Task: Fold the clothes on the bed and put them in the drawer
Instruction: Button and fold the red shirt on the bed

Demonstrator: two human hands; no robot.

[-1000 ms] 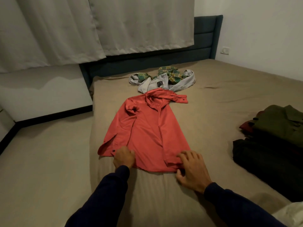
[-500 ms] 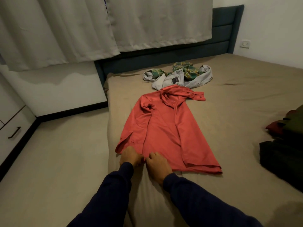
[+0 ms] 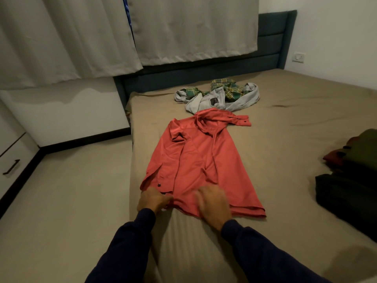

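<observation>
A red shirt (image 3: pixel 201 160) lies lengthwise on the tan bed (image 3: pixel 285 139), collar away from me, one sleeve folded over its body. My left hand (image 3: pixel 153 200) pinches the hem at the near left corner. Blurred by motion, my right hand (image 3: pixel 212 205) rests flat on the hem, fingers spread. Beyond the collar lies a crumpled heap of a grey garment with a green plaid shirt (image 3: pixel 219 94). A white drawer front with a dark handle (image 3: pixel 11 166) shows at the far left.
A stack of folded dark clothes (image 3: pixel 350 172), olive, maroon and black, sits at the bed's right edge. A dark blue headboard (image 3: pixel 271 41) and grey curtains (image 3: pixel 122 31) stand behind. Beige floor (image 3: pixel 71 190) runs along the bed's left side.
My right hand slid from the hem's right corner over to my left hand, then back toward the middle of the hem. My left hand kept its hold. The view turned left.
</observation>
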